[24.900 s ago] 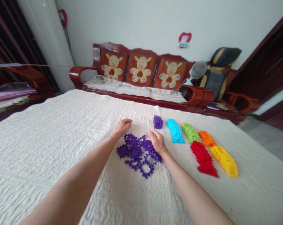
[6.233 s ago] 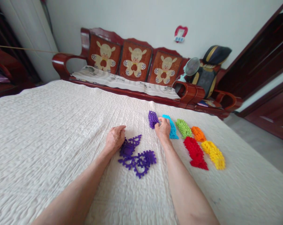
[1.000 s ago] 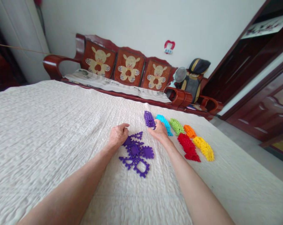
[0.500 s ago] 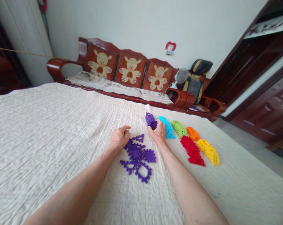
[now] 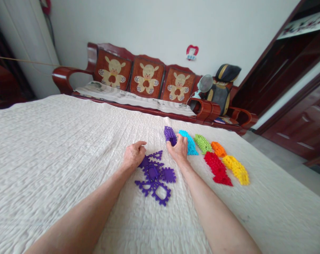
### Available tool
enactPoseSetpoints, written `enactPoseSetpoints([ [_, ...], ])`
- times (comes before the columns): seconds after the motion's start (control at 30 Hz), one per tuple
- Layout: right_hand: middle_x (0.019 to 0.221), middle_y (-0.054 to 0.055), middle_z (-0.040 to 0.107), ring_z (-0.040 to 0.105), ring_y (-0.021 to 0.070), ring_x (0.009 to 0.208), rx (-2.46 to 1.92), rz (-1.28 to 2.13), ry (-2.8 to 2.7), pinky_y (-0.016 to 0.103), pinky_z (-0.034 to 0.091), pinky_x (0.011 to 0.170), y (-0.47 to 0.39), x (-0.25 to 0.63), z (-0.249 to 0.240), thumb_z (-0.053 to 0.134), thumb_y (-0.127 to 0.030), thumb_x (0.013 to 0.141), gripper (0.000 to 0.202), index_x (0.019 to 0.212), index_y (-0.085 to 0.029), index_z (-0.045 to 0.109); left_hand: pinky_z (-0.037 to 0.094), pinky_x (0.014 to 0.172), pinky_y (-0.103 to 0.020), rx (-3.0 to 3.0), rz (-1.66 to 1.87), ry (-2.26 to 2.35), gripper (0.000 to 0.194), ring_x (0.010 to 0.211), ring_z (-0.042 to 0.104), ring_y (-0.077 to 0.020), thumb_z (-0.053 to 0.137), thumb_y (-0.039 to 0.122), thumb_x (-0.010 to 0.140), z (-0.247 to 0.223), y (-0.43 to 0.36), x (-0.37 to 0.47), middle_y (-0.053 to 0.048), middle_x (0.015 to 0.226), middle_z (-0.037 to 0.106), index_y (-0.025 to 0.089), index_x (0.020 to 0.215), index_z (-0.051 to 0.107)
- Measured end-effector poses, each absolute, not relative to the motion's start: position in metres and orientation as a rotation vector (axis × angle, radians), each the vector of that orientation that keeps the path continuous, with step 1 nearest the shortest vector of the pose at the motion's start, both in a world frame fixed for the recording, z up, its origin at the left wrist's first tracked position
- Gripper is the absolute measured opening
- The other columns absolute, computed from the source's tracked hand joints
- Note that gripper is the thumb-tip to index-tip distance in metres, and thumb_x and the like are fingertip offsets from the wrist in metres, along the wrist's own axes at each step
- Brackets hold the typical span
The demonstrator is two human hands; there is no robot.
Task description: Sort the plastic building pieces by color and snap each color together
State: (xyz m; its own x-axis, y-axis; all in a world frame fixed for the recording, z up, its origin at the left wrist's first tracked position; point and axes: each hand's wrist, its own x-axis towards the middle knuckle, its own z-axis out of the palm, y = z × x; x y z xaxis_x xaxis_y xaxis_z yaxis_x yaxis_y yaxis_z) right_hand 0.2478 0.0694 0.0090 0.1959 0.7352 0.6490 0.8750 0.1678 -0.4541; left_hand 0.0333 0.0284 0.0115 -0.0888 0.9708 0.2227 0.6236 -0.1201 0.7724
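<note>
Loose purple interlocking tiles [image 5: 168, 175], some square and some triangular with toothed edges, lie in an overlapping pile on the quilted cover between my forearms. My left hand [image 5: 134, 154] rests at the pile's upper left, fingers loosely bent and the index finger stretched out, with nothing visible in it. Its lower edge covers part of a purple tile. Farther forward, my right hand [image 5: 178, 148] has its thumb and fingers around the near end of a row of purple tiles [image 5: 170, 132]. Just right of that hand lies a blue row of tiles [image 5: 189, 143], partly hidden by the fingers.
Green [image 5: 202, 144], orange [image 5: 218, 149], red [image 5: 217, 169] and yellow tile groups [image 5: 236, 170] lie to the right on the pale quilted cover [image 5: 70, 148]. Beyond its far edge stand a wooden sofa [image 5: 70, 72] with bear cushions and a small fan [image 5: 205, 83].
Both hands stay nearly in place; the right hand keeps its hold on the purple row. The view has shifted very slightly.
</note>
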Motion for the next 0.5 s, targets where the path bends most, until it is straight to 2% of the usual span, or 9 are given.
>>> enactPoseSetpoints([
  [0.13, 0.091, 0.006, 0.062, 0.059, 0.0193, 0.084, -1.251, 0.083, -1.829, 0.034, 0.048, 0.082, 0.061, 0.243, 0.014, 0.054, -0.023, 0.077, 0.024, 0.099, -0.018, 0.062, 0.049, 0.075, -0.025, 1.736, 1.085, 1.704, 0.037, 0.079, 0.068, -0.0162, 0.045, 0.019, 0.084, 0.014, 0.027, 0.033, -0.004, 0.089, 0.076, 0.018, 0.112, 0.070],
  [0.23, 0.083, 0.002, 0.063, 0.058, 0.0153, 0.074, -1.175, 0.440, -2.025, 0.029, 0.047, 0.072, 0.055, 0.243, 0.020, 0.055, -0.022, 0.077, 0.016, 0.089, -0.018, 0.066, 0.050, 0.076, -0.025, 1.738, 1.099, 1.693, 0.038, 0.079, 0.067, -0.0161, 0.045, 0.019, 0.084, 0.013, 0.027, 0.033, -0.004, 0.089, 0.075, 0.018, 0.112, 0.070],
  [0.37, 0.101, 0.004, 0.062, 0.060, 0.0159, 0.086, -1.233, 0.685, -2.231, 0.029, 0.047, 0.078, 0.050, 0.246, 0.035, 0.066, -0.024, 0.073, 0.032, 0.104, -0.019, 0.067, 0.050, 0.078, -0.026, 1.737, 1.115, 1.687, 0.038, 0.081, 0.068, -0.0163, 0.045, 0.018, 0.084, 0.011, 0.028, 0.033, -0.004, 0.089, 0.076, 0.019, 0.112, 0.070],
  [0.5, 0.107, 0.005, 0.058, 0.058, 0.0182, 0.095, -1.273, 0.685, -2.407, 0.031, 0.047, 0.084, 0.046, 0.246, 0.047, 0.073, -0.023, 0.068, 0.041, 0.108, -0.018, 0.065, 0.050, 0.078, -0.026, 1.733, 1.121, 1.692, 0.037, 0.082, 0.068, -0.0169, 0.044, 0.018, 0.084, 0.010, 0.028, 0.033, -0.005, 0.089, 0.076, 0.018, 0.111, 0.070],
])
